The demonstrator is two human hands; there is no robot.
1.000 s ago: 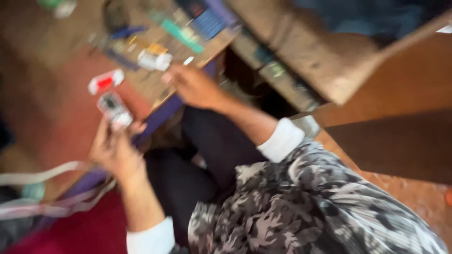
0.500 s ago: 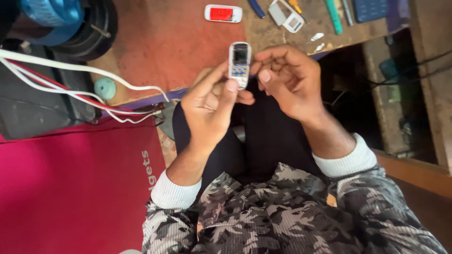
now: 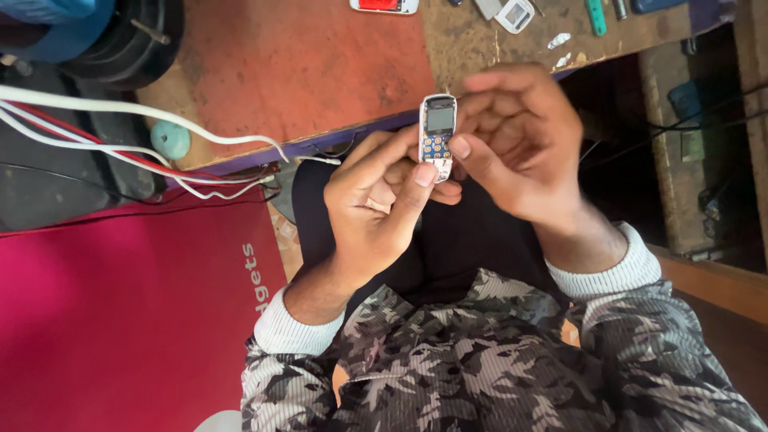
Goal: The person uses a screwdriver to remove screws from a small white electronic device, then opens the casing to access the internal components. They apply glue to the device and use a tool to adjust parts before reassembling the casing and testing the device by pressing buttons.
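Observation:
A tiny white mobile phone [image 3: 438, 134] with a small grey screen and coloured keys is held upright between both hands, over my lap. My left hand [image 3: 376, 204] grips its lower end, thumb and forefinger at the phone's bottom edge. My right hand [image 3: 520, 144] curls around its right side, and the thumb presses on the keypad. Both sleeves are camouflage-patterned with white ribbed cuffs.
A worn wooden bench [image 3: 320, 72] lies beyond the hands. On it are a red-and-white small phone [image 3: 384, 6], a white phone shell [image 3: 514, 14] and a teal tool [image 3: 596, 16]. White and red wires [image 3: 144, 136] and a teal round knob [image 3: 170, 140] sit left, above a magenta sheet [image 3: 120, 320].
My right hand has come back from the bench and joined my left hand on the tiny phone. The view has steadied, and the phone is held a little higher and closer.

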